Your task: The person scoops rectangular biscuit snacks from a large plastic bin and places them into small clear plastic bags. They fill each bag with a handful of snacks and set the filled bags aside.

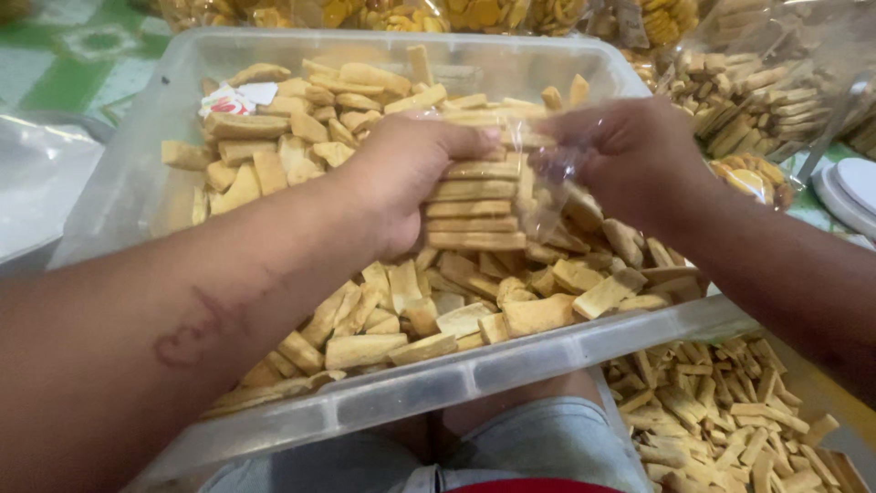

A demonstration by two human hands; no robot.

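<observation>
Crackers (474,205), flat tan sticks stacked one on another inside a thin clear bag (538,173), sit between my two hands above the middle of a big clear plastic tub (474,374). My left hand (397,178) is curled around the near side of the stack, thumb lying along the top and fingers tucked under, so it is closed on the stack through the film. My right hand (630,160) is bunched at the far end, fingers pinched together on the loose crinkled plastic there; I cannot see whether it also presses on the sticks themselves.

I judge the stack to be light but brittle: thin, dry, stiff pieces that would snap under a hard squeeze or a twist. The film looks slick and gives no support of its own, so the pile should be carried from below and from the long sides, with flat pressure across many sticks and not on one corner. The gathered plastic at the end is good only for steering the opening, not for bearing weight.

Loose crackers of the same kind fill the tub beneath, and a small red and white paper label (239,99) lies among them at the far left. A second pile (721,411) lies lower right, and more filled bags (757,100) stand behind.
</observation>
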